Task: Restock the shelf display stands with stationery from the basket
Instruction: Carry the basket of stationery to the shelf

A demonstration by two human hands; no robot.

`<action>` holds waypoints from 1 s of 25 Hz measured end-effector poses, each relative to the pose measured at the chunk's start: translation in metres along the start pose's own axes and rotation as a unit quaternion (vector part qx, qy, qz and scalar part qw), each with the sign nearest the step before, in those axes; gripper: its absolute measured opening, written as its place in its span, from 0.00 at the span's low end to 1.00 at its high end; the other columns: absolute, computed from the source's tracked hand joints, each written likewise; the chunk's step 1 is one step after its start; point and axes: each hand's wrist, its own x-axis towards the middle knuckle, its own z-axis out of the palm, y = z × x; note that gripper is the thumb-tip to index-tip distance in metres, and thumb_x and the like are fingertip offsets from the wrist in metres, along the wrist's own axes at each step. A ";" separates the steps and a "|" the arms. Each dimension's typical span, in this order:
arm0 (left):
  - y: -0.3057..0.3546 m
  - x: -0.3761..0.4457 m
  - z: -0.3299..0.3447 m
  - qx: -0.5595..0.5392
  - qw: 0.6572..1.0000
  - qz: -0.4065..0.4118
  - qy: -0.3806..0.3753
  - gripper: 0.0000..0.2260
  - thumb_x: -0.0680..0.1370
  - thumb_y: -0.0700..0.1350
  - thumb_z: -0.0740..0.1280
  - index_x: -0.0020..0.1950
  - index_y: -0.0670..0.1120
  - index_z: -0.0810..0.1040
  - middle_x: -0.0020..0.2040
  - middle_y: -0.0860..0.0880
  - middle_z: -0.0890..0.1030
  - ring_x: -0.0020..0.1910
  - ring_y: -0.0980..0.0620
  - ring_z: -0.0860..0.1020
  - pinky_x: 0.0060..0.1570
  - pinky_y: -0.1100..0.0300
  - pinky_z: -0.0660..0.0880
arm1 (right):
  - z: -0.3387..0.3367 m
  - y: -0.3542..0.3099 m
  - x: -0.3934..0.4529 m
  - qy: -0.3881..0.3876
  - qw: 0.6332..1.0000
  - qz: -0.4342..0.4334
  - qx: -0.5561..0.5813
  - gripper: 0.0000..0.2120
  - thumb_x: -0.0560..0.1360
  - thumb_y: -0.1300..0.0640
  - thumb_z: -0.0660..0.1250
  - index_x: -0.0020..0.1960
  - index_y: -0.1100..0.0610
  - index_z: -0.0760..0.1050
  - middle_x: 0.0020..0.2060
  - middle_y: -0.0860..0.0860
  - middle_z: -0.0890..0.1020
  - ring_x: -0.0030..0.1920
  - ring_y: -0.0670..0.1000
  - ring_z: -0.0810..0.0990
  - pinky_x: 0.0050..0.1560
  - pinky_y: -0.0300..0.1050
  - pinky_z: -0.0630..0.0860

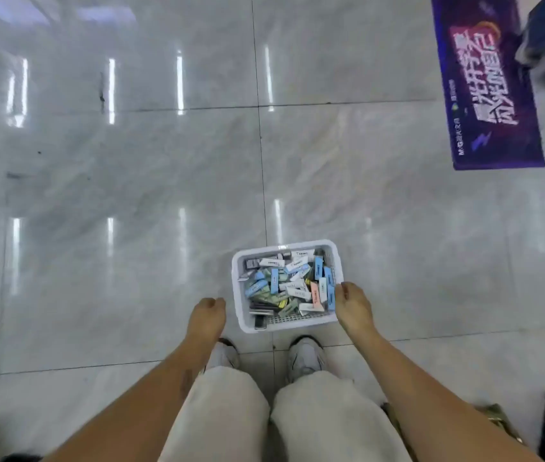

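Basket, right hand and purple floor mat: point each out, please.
basket [236,288], head view, on its left rim.
right hand [352,306], head view, on the back of the hand.
purple floor mat [487,135], head view, on its printed face.

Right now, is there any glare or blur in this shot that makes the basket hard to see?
Head view: ceiling lights streak the glossy floor; the purple mat and top-right corner are motion-blurred; the white basket is glare-free, box labels too soft to read.

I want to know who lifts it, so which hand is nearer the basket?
Right. The right hand is at the right rim of the basket, seemingly touching it. The left hand hangs just off the left side, a small gap away.
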 end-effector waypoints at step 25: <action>0.190 -0.121 -0.123 -0.162 0.959 0.166 0.159 0.25 0.81 0.61 0.58 0.34 0.42 0.68 0.30 0.43 0.67 0.31 0.49 0.66 0.32 0.57 0.63 | -0.188 -0.180 -0.062 0.083 0.978 -0.065 0.179 0.20 0.83 0.43 0.57 0.36 0.53 0.69 0.32 0.50 0.76 0.33 0.46 0.75 0.36 0.44 0.72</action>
